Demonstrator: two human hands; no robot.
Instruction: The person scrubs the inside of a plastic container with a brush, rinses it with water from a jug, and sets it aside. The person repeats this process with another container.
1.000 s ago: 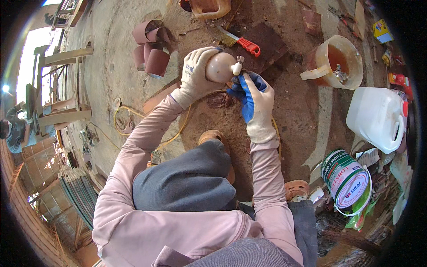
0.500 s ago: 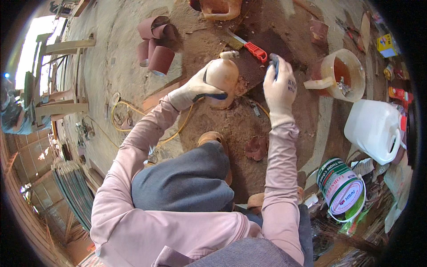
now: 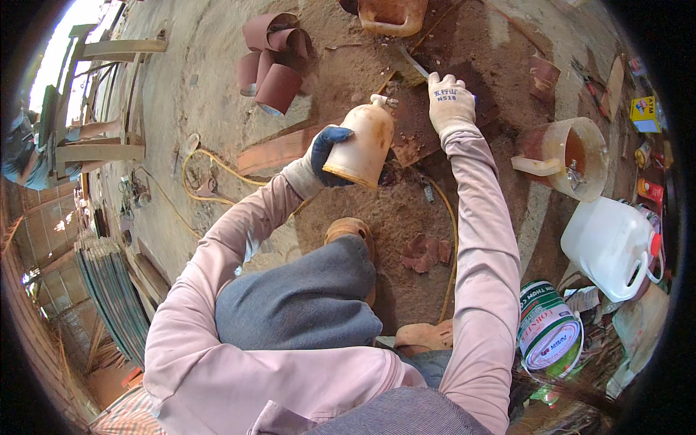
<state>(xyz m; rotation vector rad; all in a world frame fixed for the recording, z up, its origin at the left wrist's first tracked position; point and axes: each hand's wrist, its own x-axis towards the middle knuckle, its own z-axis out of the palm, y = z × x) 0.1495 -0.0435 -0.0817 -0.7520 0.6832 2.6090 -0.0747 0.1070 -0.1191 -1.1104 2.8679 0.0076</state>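
Gripping stained white plastic bottle (image 3: pixel 364 143) in left hand (image 3: pixel 326 156), fingers wrapped round lower part; long axis runs neck at 1 o'clock, base at 7. Right hand (image 3: pixel 451 105) at bottle's 2 o'clock, back upward, nearest metal blade (image 3: pixel 415 62) toward 11 o'clock; cannot tell whether closed on anything. Reddish-brown sandpaper rolls (image 3: pixel 279 88) at bottle's 10 o'clock.

Dirt-stained floor (image 3: pixel 210 94), 1 wooden frame (image 3: pixel 99 153) at left, bright opening (image 3: pixel 51 64) behind
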